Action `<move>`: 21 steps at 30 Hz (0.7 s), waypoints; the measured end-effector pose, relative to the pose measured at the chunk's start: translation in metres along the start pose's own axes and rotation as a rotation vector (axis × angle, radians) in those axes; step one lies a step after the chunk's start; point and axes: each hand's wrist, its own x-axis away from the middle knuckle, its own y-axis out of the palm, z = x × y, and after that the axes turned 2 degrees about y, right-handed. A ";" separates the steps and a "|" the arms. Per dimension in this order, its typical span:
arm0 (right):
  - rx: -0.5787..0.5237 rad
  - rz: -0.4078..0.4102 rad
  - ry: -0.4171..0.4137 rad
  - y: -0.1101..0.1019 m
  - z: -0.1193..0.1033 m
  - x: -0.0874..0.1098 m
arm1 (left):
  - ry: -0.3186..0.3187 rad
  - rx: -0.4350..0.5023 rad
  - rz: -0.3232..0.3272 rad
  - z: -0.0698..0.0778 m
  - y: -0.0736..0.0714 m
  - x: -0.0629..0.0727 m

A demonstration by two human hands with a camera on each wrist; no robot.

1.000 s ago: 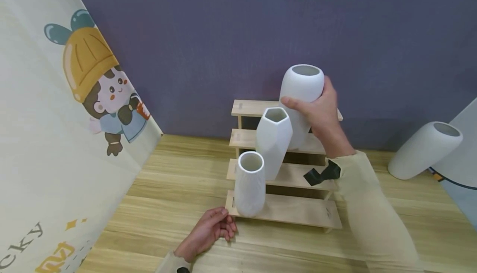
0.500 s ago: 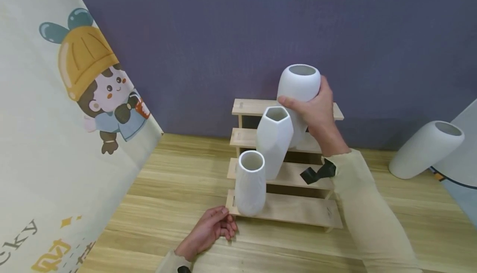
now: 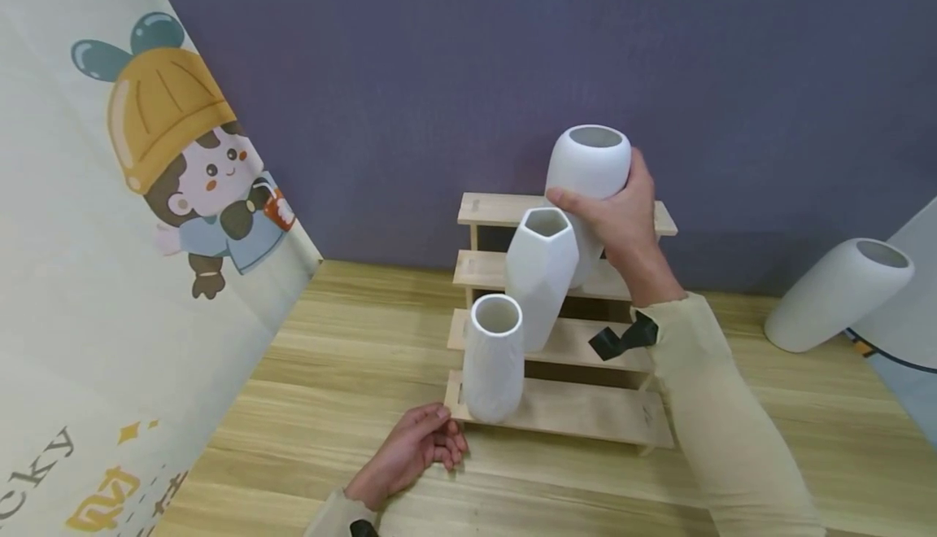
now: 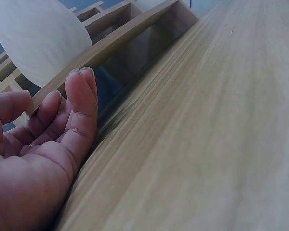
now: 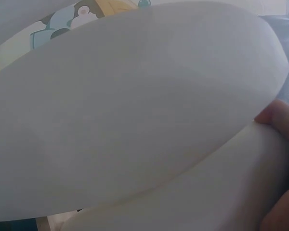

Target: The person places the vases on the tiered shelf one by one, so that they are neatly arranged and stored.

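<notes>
My right hand [image 3: 618, 211] grips the upper body of a white round-shouldered vase [image 3: 589, 164], thumb in front. The vase's lower part sits at the third step up of a tiered wooden stand [image 3: 586, 408], partly behind a faceted vase [image 3: 540, 277] with a five-sided mouth. In the right wrist view, the held vase [image 5: 231, 185] appears close beside the faceted vase [image 5: 135, 106]. A small, slender white vase [image 3: 494, 370] stands on the lowest step's left end. At that step's front left corner, my left hand [image 3: 413, 449] pinches the board between thumb and fingers.
Another white vase [image 3: 834, 297] stands on the wood-grain table [image 3: 351, 374] at the far right. A dark blue-grey wall [image 3: 410, 98] rises behind the stand. A pale panel [image 3: 80, 277] with a cartoon figure is at left.
My right hand and the round-shouldered vase have shifted slightly left since one second ago, then stayed nearly still. My left hand keeps its place at the stand's corner.
</notes>
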 end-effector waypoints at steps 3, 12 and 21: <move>0.005 0.008 -0.010 0.000 0.001 0.002 | -0.003 0.004 -0.006 0.000 0.000 0.002; -0.004 -0.019 0.004 -0.003 -0.002 0.014 | -0.005 0.002 -0.022 0.000 -0.004 0.009; -0.101 -0.078 0.012 -0.014 -0.004 0.009 | 0.015 0.008 -0.027 0.000 -0.003 0.005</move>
